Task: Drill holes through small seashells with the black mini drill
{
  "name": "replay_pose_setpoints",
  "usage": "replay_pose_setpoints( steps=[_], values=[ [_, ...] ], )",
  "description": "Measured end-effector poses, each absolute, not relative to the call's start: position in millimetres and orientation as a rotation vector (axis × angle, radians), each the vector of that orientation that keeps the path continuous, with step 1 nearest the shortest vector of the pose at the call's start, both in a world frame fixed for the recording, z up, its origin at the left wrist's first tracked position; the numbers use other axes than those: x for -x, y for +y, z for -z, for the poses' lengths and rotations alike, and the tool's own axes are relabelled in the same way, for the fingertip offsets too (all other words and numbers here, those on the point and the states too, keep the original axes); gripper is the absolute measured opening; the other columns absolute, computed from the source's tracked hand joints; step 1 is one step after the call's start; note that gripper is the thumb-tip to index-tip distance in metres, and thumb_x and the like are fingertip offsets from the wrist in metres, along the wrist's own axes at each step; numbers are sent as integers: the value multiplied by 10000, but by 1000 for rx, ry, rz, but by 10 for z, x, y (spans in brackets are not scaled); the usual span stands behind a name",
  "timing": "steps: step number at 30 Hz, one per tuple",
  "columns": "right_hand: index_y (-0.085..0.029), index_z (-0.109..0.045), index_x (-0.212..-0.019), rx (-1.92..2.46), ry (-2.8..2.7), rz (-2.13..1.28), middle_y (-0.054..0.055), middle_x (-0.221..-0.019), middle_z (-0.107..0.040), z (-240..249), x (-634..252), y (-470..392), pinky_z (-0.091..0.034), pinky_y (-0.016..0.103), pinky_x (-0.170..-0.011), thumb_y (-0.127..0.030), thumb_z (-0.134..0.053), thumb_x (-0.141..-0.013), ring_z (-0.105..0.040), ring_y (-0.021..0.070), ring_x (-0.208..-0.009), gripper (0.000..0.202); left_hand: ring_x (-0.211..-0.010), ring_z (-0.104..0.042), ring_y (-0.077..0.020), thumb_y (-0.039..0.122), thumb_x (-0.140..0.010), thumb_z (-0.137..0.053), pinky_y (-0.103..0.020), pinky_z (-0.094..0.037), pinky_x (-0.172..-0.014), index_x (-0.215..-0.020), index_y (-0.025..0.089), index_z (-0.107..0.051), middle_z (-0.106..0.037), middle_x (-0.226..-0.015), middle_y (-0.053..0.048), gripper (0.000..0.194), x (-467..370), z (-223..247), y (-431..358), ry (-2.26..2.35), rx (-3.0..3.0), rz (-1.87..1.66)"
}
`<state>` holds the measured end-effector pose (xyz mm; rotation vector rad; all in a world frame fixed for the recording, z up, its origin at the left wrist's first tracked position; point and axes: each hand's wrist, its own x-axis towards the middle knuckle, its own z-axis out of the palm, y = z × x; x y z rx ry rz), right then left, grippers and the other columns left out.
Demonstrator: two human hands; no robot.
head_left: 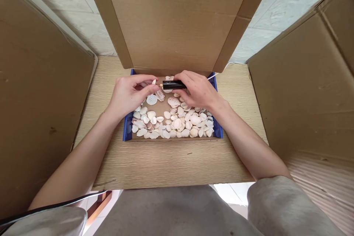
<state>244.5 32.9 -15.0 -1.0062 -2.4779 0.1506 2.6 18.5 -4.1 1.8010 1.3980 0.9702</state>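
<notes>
My left hand (132,92) pinches a small white shell (154,81) between thumb and fingers. My right hand (197,89) is wrapped round a black pen-shaped tool (173,84), whose thin gold tip points left and meets the shell or ends right beside it; which one is too small to tell. Both hands are over the far part of a shallow tray with blue sides (127,127). Many white, cream and brown-striped shells (177,123) lie in the tray, mostly along its near side. A round speckled shell (152,99) lies just below my left fingertips.
A cardboard panel (179,18) rises behind the tray. Larger cardboard walls stand at the left (41,81) and right (309,73) of the wooden table (171,162). A white cable (227,65) runs from the tray's back right corner.
</notes>
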Motion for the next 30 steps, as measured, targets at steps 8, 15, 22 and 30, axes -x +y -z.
replay_pose_setpoints(
  steps=[8,15,22,30],
  values=[
    [-193,-569,-1047,1097,-2359,88,85,-936,-648,167,-2469,363,-407,395,-765,-451,-372,-1000,-561,246,-854,328,-604,-682,-112,332,-813,-742,-216,-556,-572,-995,199,-745,-740,-792,-8,225,-47,105,259,1355,-1605,-1198],
    [-205,-548,-1123,1098,-2331,73,86,-1003,-647,158,-2478,379,-408,411,-790,-407,-391,-1002,-561,255,-918,283,-598,-681,-111,334,-803,-757,-204,-541,-553,-1014,209,-755,-737,-749,-5,245,-37,82,245,1333,-1659,-1135],
    [-213,-538,-1150,1086,-2326,66,88,-1077,-630,168,-2482,386,-421,420,-819,-341,-446,-986,-553,258,-982,228,-570,-671,-119,387,-813,-748,-207,-503,-504,-1017,223,-763,-725,-696,-5,261,-30,87,228,1340,-1681,-1125],
    [-190,-544,-1154,1160,-2320,42,108,-1063,-632,141,-2472,362,-434,427,-819,-359,-437,-981,-567,269,-971,265,-647,-700,-115,399,-844,-716,-212,-565,-558,-1027,202,-738,-761,-890,-44,270,-55,87,253,1275,-1548,-1252]
  ],
)
